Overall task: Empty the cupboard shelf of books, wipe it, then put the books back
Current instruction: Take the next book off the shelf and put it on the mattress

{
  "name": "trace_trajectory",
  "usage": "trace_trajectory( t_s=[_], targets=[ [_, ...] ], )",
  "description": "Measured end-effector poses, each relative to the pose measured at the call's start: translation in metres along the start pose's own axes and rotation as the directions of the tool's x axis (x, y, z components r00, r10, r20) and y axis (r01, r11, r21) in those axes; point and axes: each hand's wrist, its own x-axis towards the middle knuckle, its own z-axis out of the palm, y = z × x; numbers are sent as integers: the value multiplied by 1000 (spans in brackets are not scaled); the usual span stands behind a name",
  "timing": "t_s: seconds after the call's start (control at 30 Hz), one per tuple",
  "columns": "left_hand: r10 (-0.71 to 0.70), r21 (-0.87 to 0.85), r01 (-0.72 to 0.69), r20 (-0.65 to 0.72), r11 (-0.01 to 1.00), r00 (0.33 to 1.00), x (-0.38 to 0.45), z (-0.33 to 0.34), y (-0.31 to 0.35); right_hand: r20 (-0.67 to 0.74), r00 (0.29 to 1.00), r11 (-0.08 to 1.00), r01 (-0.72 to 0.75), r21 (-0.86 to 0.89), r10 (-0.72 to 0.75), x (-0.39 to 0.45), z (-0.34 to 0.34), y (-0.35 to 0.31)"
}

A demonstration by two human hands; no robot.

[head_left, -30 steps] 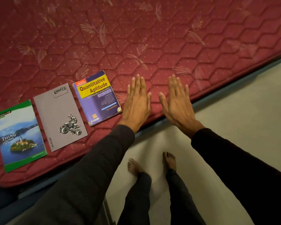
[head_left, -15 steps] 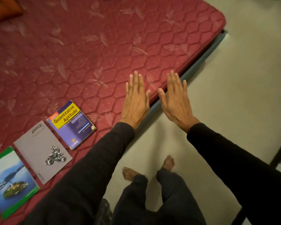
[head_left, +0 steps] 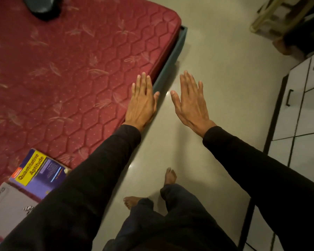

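1. A red mattress (head_left: pixel 71 73) fills the upper left of the frame, with pale floor (head_left: pixel 216 51) to its right.
2. At the lower left lie a grey book (head_left: pixel 9 212) and a purple book (head_left: pixel 38 176). A second ago three books showed; now the green one has slid out of the frame.
3. In the middle, the left hand (head_left: pixel 141 104) and right hand (head_left: pixel 190 104) are flat, fingers straight and close together, holding nothing.
4. The view has turned right, so I think the person is heading back to the cupboard. The shelf is not in view.

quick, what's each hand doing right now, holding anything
Left hand: open, fingers straight, holding nothing.
Right hand: open, fingers straight, holding nothing.
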Motion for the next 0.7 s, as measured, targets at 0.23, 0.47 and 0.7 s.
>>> trace_trajectory(
  t_s=[0.23, 0.47, 0.7],
  targets=[
    [145, 21, -147, 54, 989, 988, 55, 15, 85, -46, 989, 988, -146, -41, 144, 3, -36, 79],
    [282, -13, -282, 79, 959, 956, 98, 34, 167, -123, 953, 958, -284, -34, 278, -1, -79, 149],
    [499, -90, -491, 106, 866, 860, 134, 52, 244, -250, 869, 896, -445, -15, 427, -19, -119, 209]
  ],
)
